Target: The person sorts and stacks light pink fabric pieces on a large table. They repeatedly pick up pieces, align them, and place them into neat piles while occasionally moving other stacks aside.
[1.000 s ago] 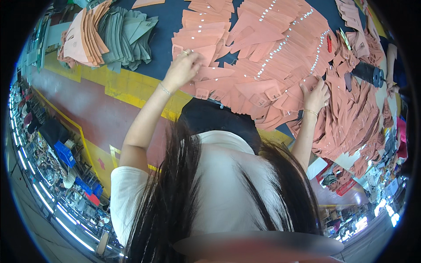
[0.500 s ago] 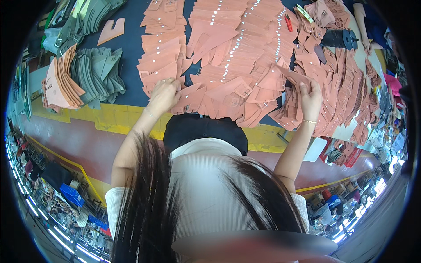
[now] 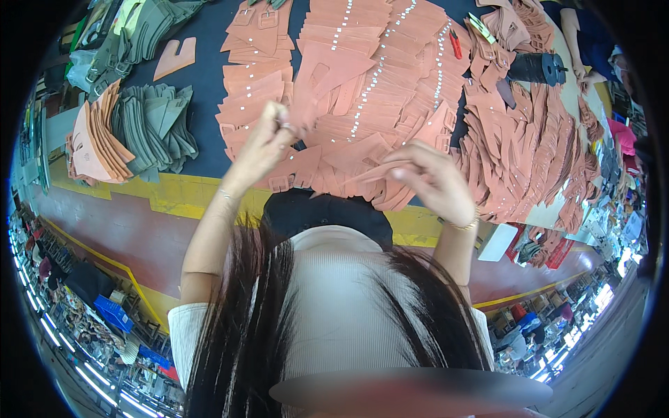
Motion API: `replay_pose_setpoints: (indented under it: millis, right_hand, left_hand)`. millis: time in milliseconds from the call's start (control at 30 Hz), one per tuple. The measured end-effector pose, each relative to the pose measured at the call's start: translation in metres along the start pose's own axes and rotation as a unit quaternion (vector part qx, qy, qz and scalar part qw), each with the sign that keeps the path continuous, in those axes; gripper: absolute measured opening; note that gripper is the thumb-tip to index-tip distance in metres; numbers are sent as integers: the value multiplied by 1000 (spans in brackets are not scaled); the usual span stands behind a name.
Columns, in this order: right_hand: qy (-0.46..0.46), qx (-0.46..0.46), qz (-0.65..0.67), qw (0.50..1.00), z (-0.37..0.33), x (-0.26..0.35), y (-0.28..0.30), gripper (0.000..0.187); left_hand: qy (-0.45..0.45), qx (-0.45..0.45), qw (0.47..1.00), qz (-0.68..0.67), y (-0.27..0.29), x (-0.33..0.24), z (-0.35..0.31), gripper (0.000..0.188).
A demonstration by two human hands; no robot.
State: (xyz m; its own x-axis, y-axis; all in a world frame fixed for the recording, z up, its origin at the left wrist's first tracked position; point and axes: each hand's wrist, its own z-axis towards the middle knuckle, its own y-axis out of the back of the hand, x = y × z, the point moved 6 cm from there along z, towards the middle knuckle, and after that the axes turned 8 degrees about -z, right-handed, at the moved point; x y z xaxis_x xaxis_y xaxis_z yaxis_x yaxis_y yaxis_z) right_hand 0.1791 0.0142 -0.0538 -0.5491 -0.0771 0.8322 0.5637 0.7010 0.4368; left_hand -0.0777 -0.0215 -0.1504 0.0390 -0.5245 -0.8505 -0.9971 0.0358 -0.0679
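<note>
Salmon leather pieces lie in overlapping rows across the dark table in front of me, many bearing small white tags. My left hand (image 3: 263, 146) is closed in a pinch over the near left rows, with a motion-blurred salmon leather piece (image 3: 301, 113) at its fingertips. My right hand (image 3: 437, 182) is over the near edge of the pile. Its thumb and fingers close on a flat leather piece (image 3: 382, 169), whose outline partly merges with the pieces below. Buckled straps, one with a buckle (image 3: 279, 184), lie at the near edge.
Grey-green leather pieces (image 3: 150, 125) and an orange stack (image 3: 97, 139) lie at the left. Red snips (image 3: 456, 43), a yellow-handled tool (image 3: 481, 29) and a black spool (image 3: 533, 68) sit at the far right. Another person's arm (image 3: 573, 42) shows beyond.
My right hand has come left and nearer from the right-hand pile with a leather piece. My left hand has lifted slightly up and away from the near left row, now blurred.
</note>
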Motion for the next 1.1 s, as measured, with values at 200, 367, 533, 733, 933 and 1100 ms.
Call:
replay_pose_setpoints:
  millis: [200,367,533,733,933,1100]
  right_hand:
    - [-62,-21,201,977,30,-18,-38,19]
    - [-69,4,159,985,36,-36,-38,19]
    - [-89,4,196,977,52,-45,-41,17]
    - [-104,-28,225,968,71,-59,-39,17]
    - [-117,-46,227,966,89,-69,-33,16]
    - [-80,-79,161,981,102,-73,-24,15]
  left_hand:
    - [-10,236,965,-112,-66,-3,-14,51]
    - [33,289,951,-106,-78,4,-10,48]
    - [38,259,965,-30,-72,3,11,43]
    - [63,238,968,40,-64,-2,29,40]
    - [-37,194,979,-53,-65,-6,51,40]
    - [35,209,962,-173,-65,6,66,46]
